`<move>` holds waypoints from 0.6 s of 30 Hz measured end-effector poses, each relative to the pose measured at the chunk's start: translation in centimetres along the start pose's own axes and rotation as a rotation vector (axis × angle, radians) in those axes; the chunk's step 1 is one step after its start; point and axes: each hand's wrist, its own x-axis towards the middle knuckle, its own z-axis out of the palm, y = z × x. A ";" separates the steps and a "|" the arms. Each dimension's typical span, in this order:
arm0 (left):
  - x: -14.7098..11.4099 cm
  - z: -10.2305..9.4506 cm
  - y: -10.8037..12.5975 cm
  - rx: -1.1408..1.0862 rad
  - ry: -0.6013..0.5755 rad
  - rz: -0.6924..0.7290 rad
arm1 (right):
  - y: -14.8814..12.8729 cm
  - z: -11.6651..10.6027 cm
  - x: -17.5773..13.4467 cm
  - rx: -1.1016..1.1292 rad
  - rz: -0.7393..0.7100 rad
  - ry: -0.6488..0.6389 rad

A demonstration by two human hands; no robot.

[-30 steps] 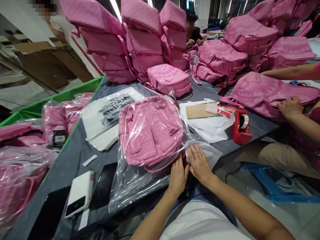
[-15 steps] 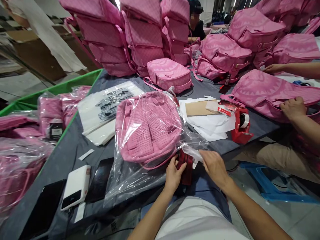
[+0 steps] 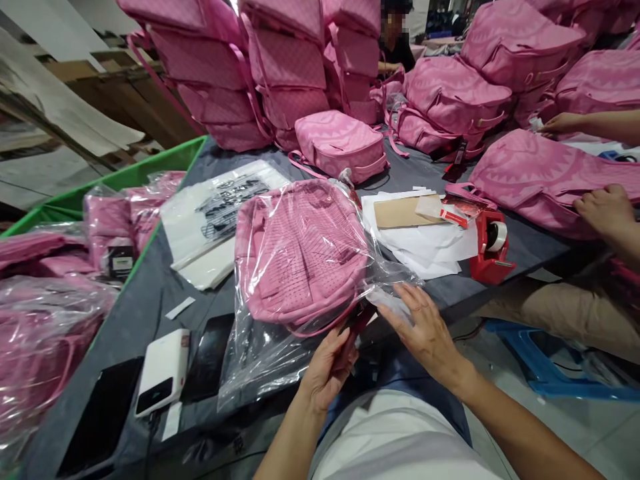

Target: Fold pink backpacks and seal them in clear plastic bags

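Note:
A pink backpack (image 3: 305,253) lies in a clear plastic bag (image 3: 270,363) whose loose end spreads toward me. My left hand (image 3: 330,367) is closed around a dark red hang tag (image 3: 359,327), held on edge at the backpack's lower right corner. My right hand (image 3: 425,333) is just right of it, its fingers stretched out and apart. They lie against a crumpled piece of thin white wrapping (image 3: 393,303) beside the tag. Whether that wrapping is attached to the tag I cannot tell.
White papers with a brown card (image 3: 405,212) and a red tape dispenser (image 3: 491,250) lie to the right. A power bank (image 3: 163,373) and dark phone (image 3: 100,413) are at left, near a green-edged bin (image 3: 165,155) of bagged backpacks. Another person's hand (image 3: 607,210) touches a backpack.
My left hand has turned the hang tag from face-on to edge-on and shifted slightly left and down. My right fingers have gone from pinching the white wrapping to stretched out.

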 end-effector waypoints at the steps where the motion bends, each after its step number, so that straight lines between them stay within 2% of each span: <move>1: -0.1 0.2 -0.2 -0.007 0.006 0.006 | -0.3 0.2 0.2 0.021 -0.040 0.007; 5: -0.5 0.8 -0.4 0.125 0.058 0.000 | -1.7 0.0 -0.4 0.116 -0.101 -0.127; 9: -0.9 0.4 -0.6 0.435 0.071 0.043 | -3.2 -1.2 -3.3 0.355 0.061 -0.279; 11: -1.1 0.4 -1.2 0.521 0.073 0.090 | -3.6 -1.4 -4.6 0.575 0.274 -0.357; 14: -1.2 1.2 -2.7 0.568 0.037 0.144 | -2.9 -0.2 -4.6 0.948 0.749 -0.463; 16: -1.0 1.9 -3.7 0.642 -0.016 0.185 | -2.1 1.2 -3.6 1.203 1.010 -0.408; 18: -0.5 2.4 -4.1 0.693 -0.040 0.222 | -1.4 2.6 -2.4 1.411 1.187 -0.284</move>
